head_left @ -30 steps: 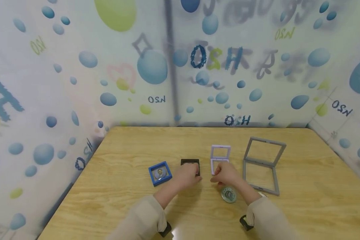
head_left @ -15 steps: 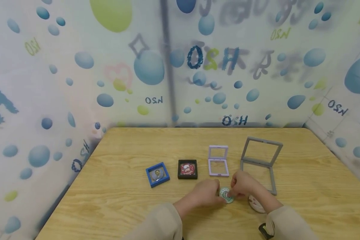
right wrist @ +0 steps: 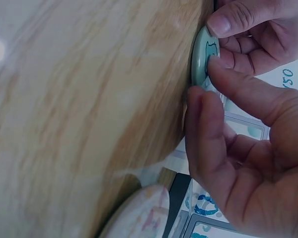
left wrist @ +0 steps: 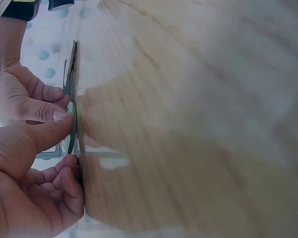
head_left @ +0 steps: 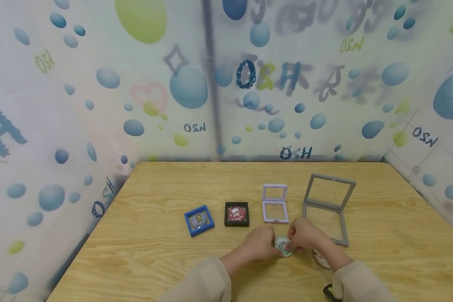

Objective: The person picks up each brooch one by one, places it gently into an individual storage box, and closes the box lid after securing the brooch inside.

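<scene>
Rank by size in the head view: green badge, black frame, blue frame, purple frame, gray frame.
Largest: gray frame
Purple frame
Blue frame and black frame: too alike to rank
Smallest: green badge, partly covered

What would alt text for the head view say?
A person's left hand and right hand hold a round green badge at a wooden table. On it, left to right: blue frame and black frame, both closed, then lilac frame and gray frame, both open.

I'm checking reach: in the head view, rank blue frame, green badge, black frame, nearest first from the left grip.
1. Green badge, touching the left grip, right side.
2. Black frame, ahead and left.
3. Blue frame, farther left.
</scene>
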{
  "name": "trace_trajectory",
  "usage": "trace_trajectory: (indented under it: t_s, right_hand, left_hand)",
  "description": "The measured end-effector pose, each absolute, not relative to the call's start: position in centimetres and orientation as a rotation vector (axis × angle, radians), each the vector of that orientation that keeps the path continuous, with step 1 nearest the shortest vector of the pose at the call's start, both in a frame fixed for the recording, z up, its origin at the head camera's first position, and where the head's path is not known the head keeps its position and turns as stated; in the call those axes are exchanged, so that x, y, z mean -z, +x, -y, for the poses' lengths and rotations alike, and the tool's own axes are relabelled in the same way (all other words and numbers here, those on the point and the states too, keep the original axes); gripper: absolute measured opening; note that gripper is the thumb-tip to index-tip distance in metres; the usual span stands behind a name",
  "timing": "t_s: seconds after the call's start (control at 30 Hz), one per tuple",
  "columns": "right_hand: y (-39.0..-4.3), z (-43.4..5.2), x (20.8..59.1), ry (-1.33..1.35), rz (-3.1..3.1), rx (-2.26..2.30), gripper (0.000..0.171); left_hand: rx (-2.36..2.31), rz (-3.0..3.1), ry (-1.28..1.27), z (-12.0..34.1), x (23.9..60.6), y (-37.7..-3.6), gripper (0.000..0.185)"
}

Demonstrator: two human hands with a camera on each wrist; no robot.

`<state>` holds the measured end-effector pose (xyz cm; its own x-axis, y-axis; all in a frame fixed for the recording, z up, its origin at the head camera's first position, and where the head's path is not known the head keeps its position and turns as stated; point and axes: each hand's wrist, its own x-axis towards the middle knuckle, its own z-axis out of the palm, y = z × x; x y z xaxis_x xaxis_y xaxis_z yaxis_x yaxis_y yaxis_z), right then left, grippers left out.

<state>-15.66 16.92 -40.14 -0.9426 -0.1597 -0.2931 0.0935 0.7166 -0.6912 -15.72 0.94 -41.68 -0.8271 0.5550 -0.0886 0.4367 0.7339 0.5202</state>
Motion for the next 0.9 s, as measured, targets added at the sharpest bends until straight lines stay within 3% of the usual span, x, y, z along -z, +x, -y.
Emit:
trace_trajectory:
  t_s: [0.33, 0.57, 0.9]
  right_hand:
    - [-15.9, -16.9, 40.4, -0.034, -2.577, 1.213, 0.026]
    - [-17.0, -16.8, 40.4, 0.089, -2.565, 1.382, 0.022]
    - [-19.0, -16.0, 39.7, 0.229, -2.555, 1.613, 0.018]
  left_hand:
    - [-1.032, -2.613, 0.627, -0.9, 42.0, -16.5, 0.02]
    - [-1.262, -2.638, 0.717, -0.4, 42.1, -17.9, 0.015]
    - [-1.492, -2.646, 0.443, -0.6, 40.7, -20.3, 0.013]
